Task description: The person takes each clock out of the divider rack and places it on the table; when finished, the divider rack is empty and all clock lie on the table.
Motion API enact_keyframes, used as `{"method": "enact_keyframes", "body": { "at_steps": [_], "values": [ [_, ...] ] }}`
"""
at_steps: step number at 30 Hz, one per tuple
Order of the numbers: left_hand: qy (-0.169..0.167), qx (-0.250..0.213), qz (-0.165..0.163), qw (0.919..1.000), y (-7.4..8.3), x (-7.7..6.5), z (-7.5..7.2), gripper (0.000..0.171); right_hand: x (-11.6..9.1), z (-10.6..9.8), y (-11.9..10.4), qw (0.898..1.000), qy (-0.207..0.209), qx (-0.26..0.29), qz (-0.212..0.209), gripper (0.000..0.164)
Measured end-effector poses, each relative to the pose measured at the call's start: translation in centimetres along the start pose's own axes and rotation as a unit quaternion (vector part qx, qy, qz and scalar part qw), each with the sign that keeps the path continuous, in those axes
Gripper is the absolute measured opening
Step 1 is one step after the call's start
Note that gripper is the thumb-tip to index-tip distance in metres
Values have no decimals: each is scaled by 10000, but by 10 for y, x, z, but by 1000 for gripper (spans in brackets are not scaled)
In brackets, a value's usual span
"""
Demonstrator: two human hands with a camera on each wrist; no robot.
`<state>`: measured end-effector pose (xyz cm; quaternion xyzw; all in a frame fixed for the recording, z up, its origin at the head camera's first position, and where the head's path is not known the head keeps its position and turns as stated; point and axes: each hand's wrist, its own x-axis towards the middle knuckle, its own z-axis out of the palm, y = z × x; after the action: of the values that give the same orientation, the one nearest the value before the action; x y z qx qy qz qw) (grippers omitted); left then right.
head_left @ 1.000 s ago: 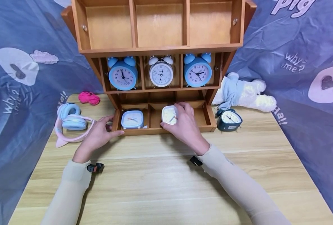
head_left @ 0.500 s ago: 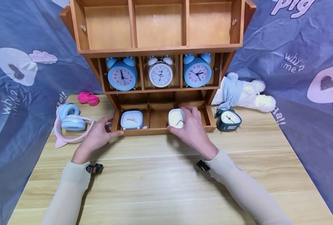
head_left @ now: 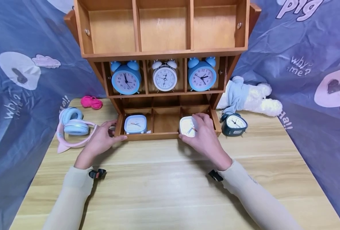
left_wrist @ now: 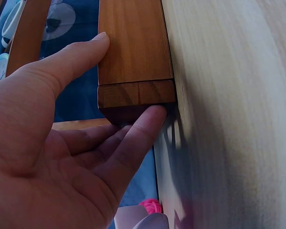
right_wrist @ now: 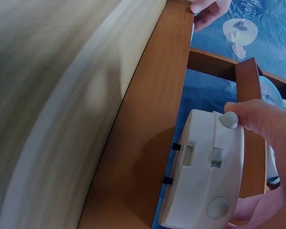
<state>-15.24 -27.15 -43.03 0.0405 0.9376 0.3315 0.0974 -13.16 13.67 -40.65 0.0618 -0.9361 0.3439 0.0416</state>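
Grasping a white rounded-square alarm clock (head_left: pixel 187 126), the right hand (head_left: pixel 207 140) has its thumb at the clock's near edge. Clock located at the bottom tier's right compartment of the brown wooden shelf unit (head_left: pixel 162 52); whether it bears on the compartment floor cannot be determined. The left hand (head_left: pixel 101 139) grips the shelf unit's lower left front corner between thumb and fingers. A pale-blue rounded-square alarm clock (head_left: pixel 135 124) occupies the bottom tier's left compartment. The shelf unit's middle tier carries, left to right, a blue round twin-bell alarm clock (head_left: pixel 126 80), a white round twin-bell alarm clock (head_left: pixel 165 78) and a second blue twin-bell alarm clock (head_left: pixel 202 76). Right of the shelf unit: a dark green alarm clock (head_left: pixel 234 125), just beside it, and a white plush toy (head_left: pixel 257 99). Left of it: pink-and-blue headphones (head_left: pixel 76 127) and a bright pink yarn bundle (head_left: pixel 91 102).
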Motion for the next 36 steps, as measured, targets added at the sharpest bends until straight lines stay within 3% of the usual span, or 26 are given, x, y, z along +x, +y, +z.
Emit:
{"method": "enact_keyframes", "body": {
  "at_steps": [15, 36],
  "values": [
    [-6, 34, -21, 10000, 0, -1, 1, 102, -20, -23, 33, 9996, 186, -199, -25, 93],
    [13, 23, 44, 10000, 2, -2, 1, 102, -29, -71, 67, 9990, 368, -218, 140, 94]
  ]
}}
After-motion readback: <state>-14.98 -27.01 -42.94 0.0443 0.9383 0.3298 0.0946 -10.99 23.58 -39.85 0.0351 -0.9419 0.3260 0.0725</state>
